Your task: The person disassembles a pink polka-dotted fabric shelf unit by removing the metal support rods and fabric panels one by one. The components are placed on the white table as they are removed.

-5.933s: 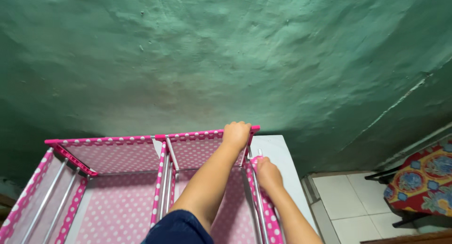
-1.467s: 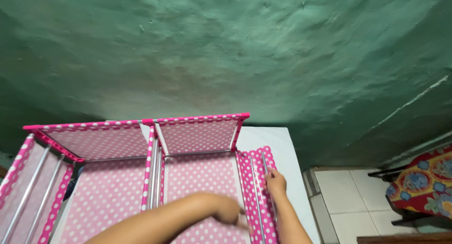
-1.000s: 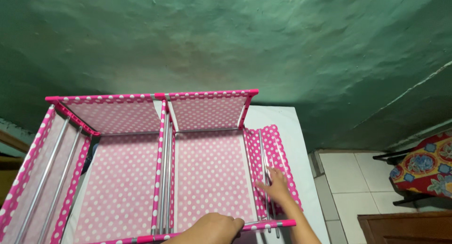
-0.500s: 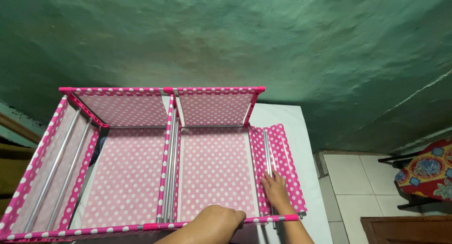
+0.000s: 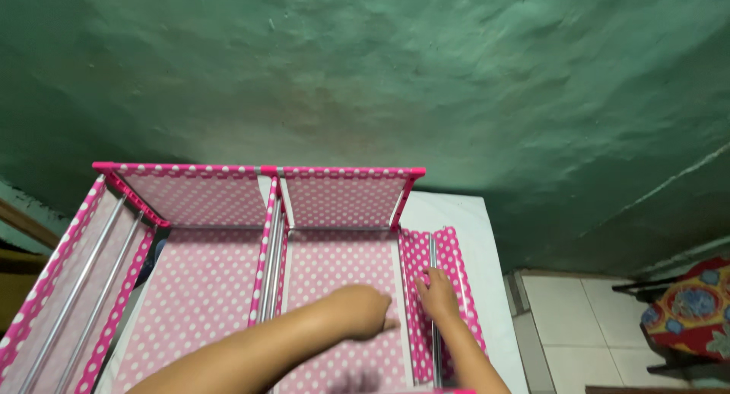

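A pink fabric organizer (image 5: 228,287) with white dots stands below the camera, seen from above, with its back side close to a rough green wall (image 5: 426,82). It has open compartments, divided by metal rods (image 5: 268,265) that run from front to back, and a bright pink border goes along the top edges.

The left hand (image 5: 363,312) reaches across from the lower left and lies on the dotted floor of the right compartment, near its right edge. Its grip is loosely curled, with the fingers together, and it does not clamp on anything that I can see. The right hand (image 5: 437,293) comes up from the bottom and rests on the side panel (image 5: 445,287), which is folded outward and lies flat. The fingers touch the panel just beside a metal rod (image 5: 433,249); I cannot tell if the grip is closed around the rod or only presses on it.

Under the organizer there is a white surface (image 5: 475,234). To the right, lower, are white floor tiles (image 5: 578,325) and a colourful patterned cushion (image 5: 692,310).
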